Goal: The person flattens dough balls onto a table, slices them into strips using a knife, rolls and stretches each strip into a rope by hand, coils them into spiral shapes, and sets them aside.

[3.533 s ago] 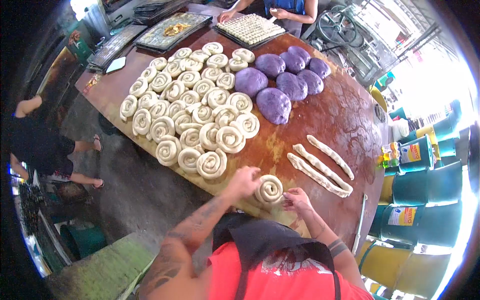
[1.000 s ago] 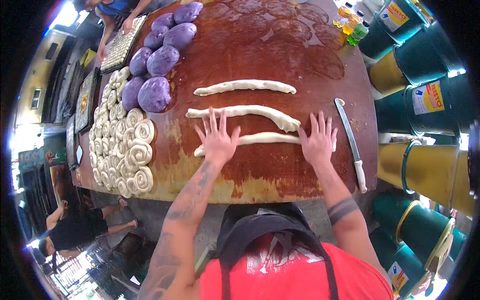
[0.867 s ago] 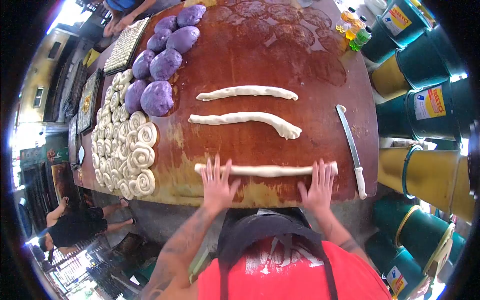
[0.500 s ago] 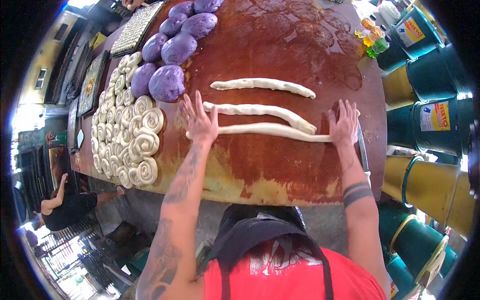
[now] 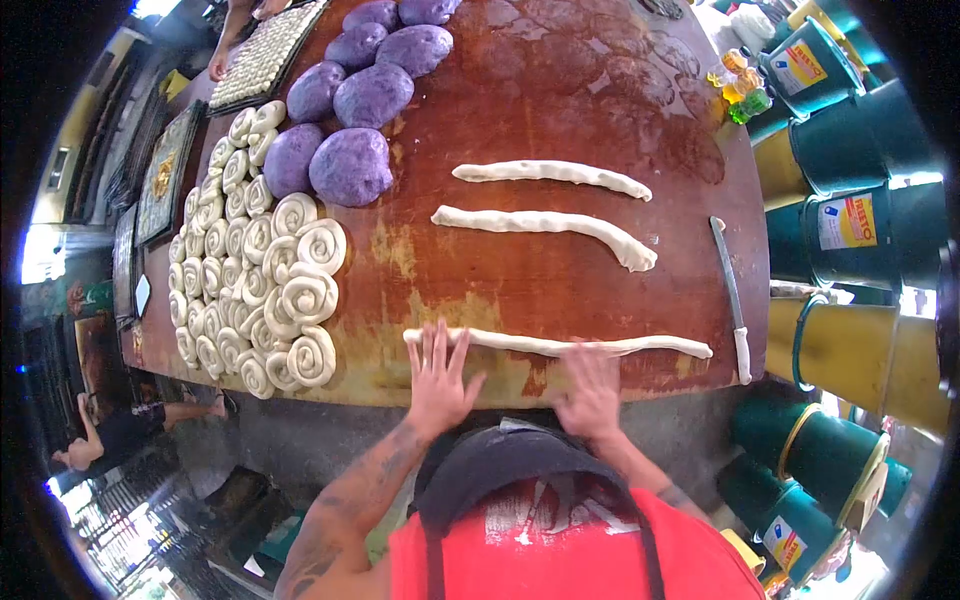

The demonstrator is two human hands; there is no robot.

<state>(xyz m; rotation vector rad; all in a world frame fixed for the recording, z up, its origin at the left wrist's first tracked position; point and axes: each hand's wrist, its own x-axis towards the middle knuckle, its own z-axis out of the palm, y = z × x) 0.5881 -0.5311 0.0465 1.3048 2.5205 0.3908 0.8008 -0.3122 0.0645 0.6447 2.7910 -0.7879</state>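
A long white dough rope (image 5: 520, 343) lies across the near part of the brown table. My left hand (image 5: 440, 385) is open, its spread fingertips resting on the rope close to its left end. Around the rope's middle, my right hand (image 5: 590, 388) lies with fingers stretched out flat, somewhat blurred. Farther away are two thicker dough strips: an upper one (image 5: 550, 173) and a lower one (image 5: 545, 222) that bends down at its right end. Neither hand touches them.
Many coiled dough spirals (image 5: 300, 300) crowd the left side, with several purple dough balls (image 5: 350, 166) behind them. A long knife (image 5: 731, 285) lies near the right edge. Bottles (image 5: 745, 90) and green bins (image 5: 850, 225) stand right. Another person's hand (image 5: 220, 62) shows by a tray (image 5: 265, 60).
Both hands have pulled the near rope toward my body, away from the other strips. My right hand has shifted left, from the rope's right end to its middle. The knife is now uncovered.
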